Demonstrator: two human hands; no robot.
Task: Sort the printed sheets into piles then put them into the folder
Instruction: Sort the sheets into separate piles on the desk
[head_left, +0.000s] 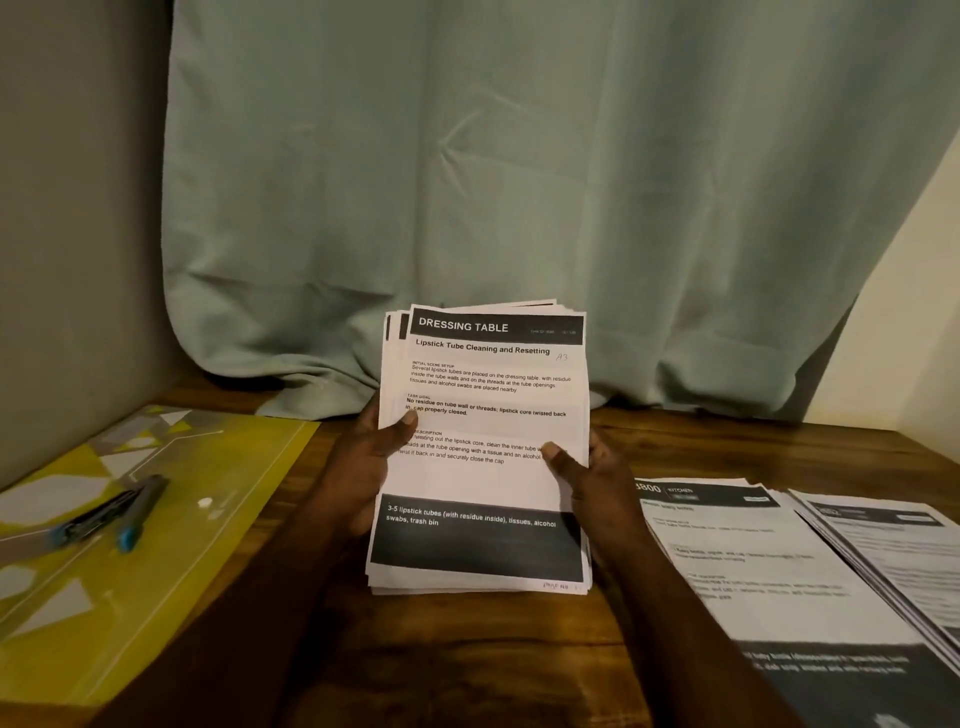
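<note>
1. Stack of printed sheets (480, 452), held in both hands, fills the lower centre of the frame above the wooden table (467, 665). Its long axis runs up and down the frame, with the printed face toward the camera. The "DRESSING TABLE" header is at the top and a dark band at the bottom.
2. The sheets are slightly fanned, and the edges of those behind show at the upper left corner. I cannot tell whether the bottom edge touches the table.
3. The left hand (363, 467) grips the stack's left edge, thumb pressed on the front page and fingers hidden behind.
4. The right hand (587, 478) grips the right edge the same way, its thumb a little lower on the page.
5. Both forearms rise from the bottom edge of the frame and converge on the stack.
6. There is one held stack. Two piles lie flat at the lower right: a kitchen pile (769, 566) near the right hand and a far pile (893, 545) at the frame's right edge. Their long axes slant from upper left to lower right.
7. One yellow folder (156, 597) lies flat at the lower left. Two blue-tipped pens lie close together on it, a left pen (93, 525) and a right pen (143, 512).
8. A pale green curtain (519, 182) hangs behind the table.
</note>
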